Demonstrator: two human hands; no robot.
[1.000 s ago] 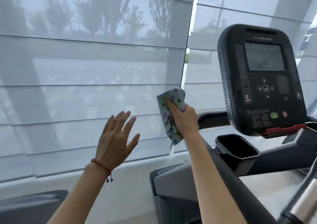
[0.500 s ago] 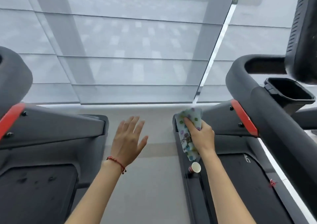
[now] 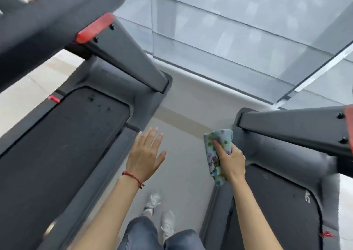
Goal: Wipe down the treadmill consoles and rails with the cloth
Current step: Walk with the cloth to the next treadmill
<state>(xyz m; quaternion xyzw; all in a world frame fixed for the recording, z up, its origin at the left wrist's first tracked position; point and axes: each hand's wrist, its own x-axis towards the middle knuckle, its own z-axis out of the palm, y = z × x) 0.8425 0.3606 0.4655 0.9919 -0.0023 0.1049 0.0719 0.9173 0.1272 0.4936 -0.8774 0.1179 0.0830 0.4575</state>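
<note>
I stand in the gap between two dark grey treadmills and look steeply down. My right hand [image 3: 230,159] grips a pale blue cloth with coloured dots [image 3: 217,150], held in the air just left of the right treadmill's front cover [image 3: 267,150]. My left hand [image 3: 146,154] is empty, fingers spread, hovering beside the left treadmill's side rail [image 3: 107,165]. The left treadmill's thick handrail [image 3: 47,20] with a red end piece [image 3: 95,27] crosses the top left. The right treadmill's upright [image 3: 290,127] slants in from the right. No console is in view.
The left treadmill belt [image 3: 63,138] and the right treadmill belt [image 3: 277,211] flank a strip of grey floor [image 3: 181,173]. My legs in jeans and white shoes [image 3: 166,225] are at the bottom. A window with grey blinds [image 3: 248,29] fills the far side.
The view has swung from the right treadmill's console down to the floor gap between the two machines. Both hands kept their pose, the right still holding the cloth, the left still spread.
</note>
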